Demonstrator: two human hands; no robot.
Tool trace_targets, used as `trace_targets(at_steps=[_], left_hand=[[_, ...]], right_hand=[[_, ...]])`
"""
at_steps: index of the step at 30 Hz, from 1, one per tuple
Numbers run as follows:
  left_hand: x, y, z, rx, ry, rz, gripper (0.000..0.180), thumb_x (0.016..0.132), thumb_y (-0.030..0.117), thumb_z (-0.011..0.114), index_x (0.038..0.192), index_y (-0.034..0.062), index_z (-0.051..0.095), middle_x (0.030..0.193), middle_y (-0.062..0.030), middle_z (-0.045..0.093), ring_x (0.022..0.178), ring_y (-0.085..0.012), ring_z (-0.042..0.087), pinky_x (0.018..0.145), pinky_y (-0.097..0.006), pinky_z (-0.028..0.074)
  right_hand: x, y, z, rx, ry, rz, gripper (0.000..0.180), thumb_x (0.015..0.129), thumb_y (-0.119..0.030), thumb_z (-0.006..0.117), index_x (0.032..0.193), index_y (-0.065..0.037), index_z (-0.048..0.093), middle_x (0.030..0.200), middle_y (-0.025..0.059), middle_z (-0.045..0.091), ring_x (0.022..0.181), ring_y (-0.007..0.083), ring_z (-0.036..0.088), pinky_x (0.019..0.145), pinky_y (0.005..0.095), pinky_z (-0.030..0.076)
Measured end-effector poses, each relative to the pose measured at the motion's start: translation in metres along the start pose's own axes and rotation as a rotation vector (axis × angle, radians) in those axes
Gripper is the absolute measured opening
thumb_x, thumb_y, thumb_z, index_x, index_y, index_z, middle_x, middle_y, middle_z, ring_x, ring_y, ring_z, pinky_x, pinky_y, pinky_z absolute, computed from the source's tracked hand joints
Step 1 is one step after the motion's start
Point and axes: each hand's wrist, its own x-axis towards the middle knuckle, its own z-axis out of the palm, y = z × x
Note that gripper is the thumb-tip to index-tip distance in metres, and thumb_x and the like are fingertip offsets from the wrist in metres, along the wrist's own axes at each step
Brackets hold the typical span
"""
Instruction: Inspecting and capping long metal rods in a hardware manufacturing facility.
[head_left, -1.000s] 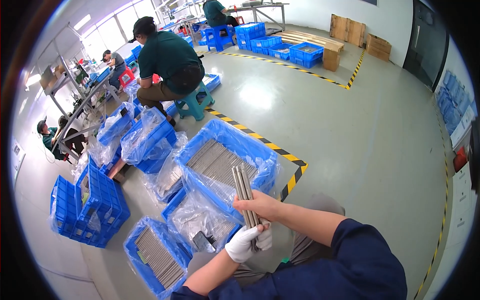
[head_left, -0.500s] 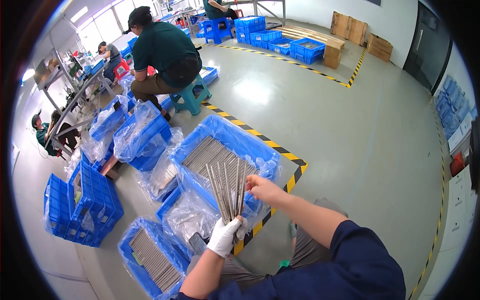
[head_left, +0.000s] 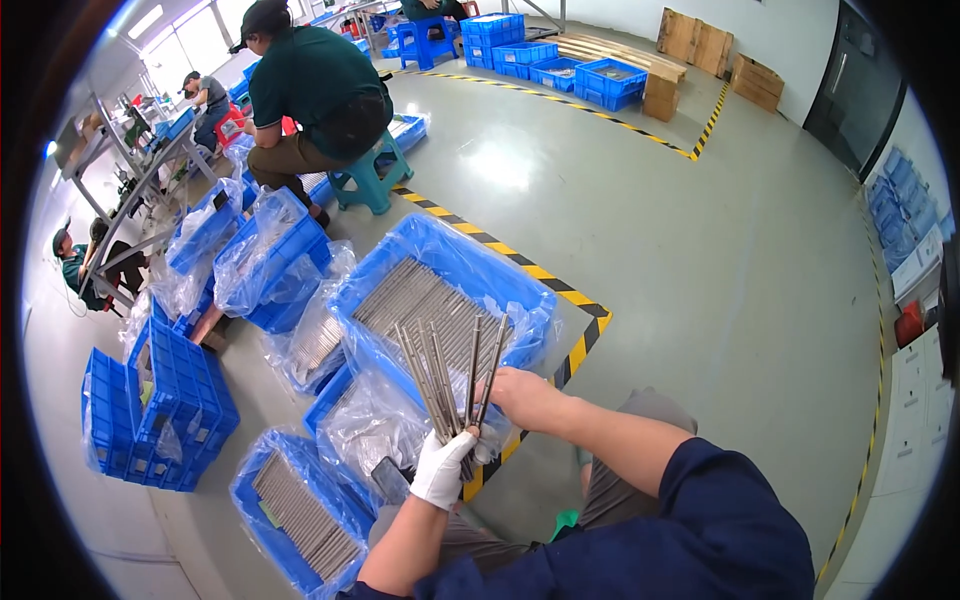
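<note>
rods (head_left: 447,372): dull grey metal | crate (head_left: 470,268): blue plastic | floor (head_left: 700,250): glossy

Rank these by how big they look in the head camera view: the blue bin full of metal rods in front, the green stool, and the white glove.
1. Blue bin, clearly the largest.
2. Green stool and white glove look about alike; the glove sits much nearer the camera, so I won't rank them.
</note>
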Motion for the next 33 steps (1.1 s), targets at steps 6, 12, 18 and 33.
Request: trace_targets(at_steps=[6,12,18,33], left_hand=[[-0.006,0.008,0.001,-0.069,0.009,0.045,0.024,0.083,0.008,0.063,0.104,0.0009,0.055,0.08,-0.0106,0.062,0.058,-0.0134,0.054,0.052,-0.024,0.042],[-0.016,0.014,-0.002,-0.002,0.051,0.039,0.026,0.082,0.003,0.061,0.106,-0.0013,0.054,0.074,-0.006,0.058,0.053,-0.0114,0.05,0.049,-0.023,0.039],[-0.015,0.009,0.002,0.017,0.057,0.001,0.026,0.081,0.002,0.06,0.106,-0.0035,0.054,0.07,-0.0045,0.054,0.051,-0.0104,0.048,0.047,-0.023,0.037],[-0.016,0.013,-0.005,-0.054,0.003,-0.095,0.029,0.081,0.004,0.062,0.108,-0.0019,0.053,0.077,-0.0089,0.058,0.052,-0.0108,0.048,0.047,-0.022,0.038]], right_hand=[[-0.002,-0.011,-0.028,0.067,-0.074,0.195,0.036,0.079,0.001,0.05,0.112,-0.01,0.06,0.104,0.0135,0.064,0.092,0.033,0.061,0.081,0.0382,0.05],[0.014,0.002,-0.065,0.818,0.055,0.451,0.032,0.088,0.002,0.043,0.116,-0.006,0.057,0.102,0.0105,0.063,0.092,0.019,0.064,0.077,0.0333,0.051],[0.01,0.004,-0.09,1.602,0.327,0.391,0.028,0.092,-0.002,0.044,0.118,0.0,0.053,0.114,0.0127,0.058,0.102,0.021,0.06,0.092,0.0344,0.048],[0.008,-0.007,-0.086,1.478,0.253,0.44,0.025,0.096,-0.012,0.047,0.118,-0.001,0.054,0.113,0.0126,0.06,0.101,0.0207,0.062,0.09,0.0326,0.049]])
